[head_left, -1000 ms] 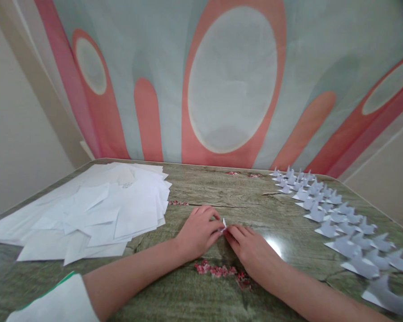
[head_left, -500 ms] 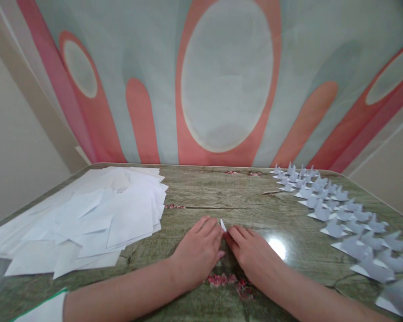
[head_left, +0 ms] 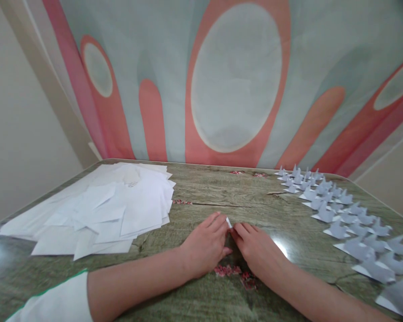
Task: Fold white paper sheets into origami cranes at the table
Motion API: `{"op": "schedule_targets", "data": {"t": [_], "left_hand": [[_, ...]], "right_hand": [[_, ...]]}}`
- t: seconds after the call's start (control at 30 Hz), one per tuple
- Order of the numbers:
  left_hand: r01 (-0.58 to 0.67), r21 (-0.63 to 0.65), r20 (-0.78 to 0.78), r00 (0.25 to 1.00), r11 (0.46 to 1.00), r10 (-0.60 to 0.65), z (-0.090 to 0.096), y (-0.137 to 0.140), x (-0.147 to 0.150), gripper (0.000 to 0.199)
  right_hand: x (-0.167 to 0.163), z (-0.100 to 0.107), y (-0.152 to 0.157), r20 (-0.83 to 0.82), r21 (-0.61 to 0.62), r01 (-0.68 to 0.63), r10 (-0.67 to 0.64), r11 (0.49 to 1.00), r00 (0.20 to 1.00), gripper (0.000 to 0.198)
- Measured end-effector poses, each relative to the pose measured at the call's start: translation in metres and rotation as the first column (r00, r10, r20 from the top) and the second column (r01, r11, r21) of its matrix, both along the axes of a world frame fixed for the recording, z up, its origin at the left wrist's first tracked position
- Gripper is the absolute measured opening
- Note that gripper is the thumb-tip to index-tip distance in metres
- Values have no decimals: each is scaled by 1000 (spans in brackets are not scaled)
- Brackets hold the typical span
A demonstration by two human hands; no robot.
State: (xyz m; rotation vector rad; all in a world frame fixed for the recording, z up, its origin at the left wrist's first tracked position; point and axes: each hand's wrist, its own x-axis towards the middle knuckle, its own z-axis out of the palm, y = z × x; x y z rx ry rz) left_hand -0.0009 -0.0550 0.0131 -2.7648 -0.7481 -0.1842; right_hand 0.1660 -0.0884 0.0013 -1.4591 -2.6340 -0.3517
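Seen in the head view, much as half a second ago: left hand [head_left: 204, 243] and right hand [head_left: 257, 248] brought together above the worktop [head_left: 218, 188], in a slightly shifted frame. Unlike a second ago, with the left fingers laid flatter and closer together, and with the left thumb stretched toward the right hand. Just as before, off to the left, a spread pile of white sheets [head_left: 143, 212]; off to the right, slanting rows of white origami birds [head_left: 325, 214].

Between the fingertips of both hands, a small folded paper piece [head_left: 229, 222], white, showing as a narrow strip, tilted with its tip toward the left; too small and too covered to make out the folds.

On the right, a narrow grip, with fingertips pinched on the lower end of the piece. On the left, fingers side by side against its left edge, with pads hidden; impossible to tell how tightly closed
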Motion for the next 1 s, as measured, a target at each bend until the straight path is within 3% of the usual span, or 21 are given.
{"op": "schedule_targets", "data": {"t": [0.2, 0.4, 0.53, 0.77, 0.87, 1.0], "left_hand": [[-3, -130, 140, 990, 992, 21, 3, 8, -5, 30], [42, -24, 133, 990, 999, -39, -5, 8, -5, 27], [49, -32, 122, 992, 998, -45, -3, 5, -5, 28], [51, -216, 243, 970, 975, 3, 2, 8, -11, 25], [71, -295, 311, 950, 953, 26, 1, 10, -13, 25], [7, -399, 434, 882, 917, 182, -3, 14, -12, 33]], "right_hand": [[12, -11, 8, -99, 20, -69, 70, 997, 993, 16], [19, -22, 13, -279, 38, -113, 119, 993, 953, 22], [19, -21, 14, -388, 23, -121, 120, 992, 914, 25], [20, -22, 21, -618, -35, -41, 11, 999, 786, 26], [22, -23, 24, -632, -77, -21, -33, 997, 774, 27], [22, -23, 25, -629, -124, -48, -41, 991, 776, 28]]}}
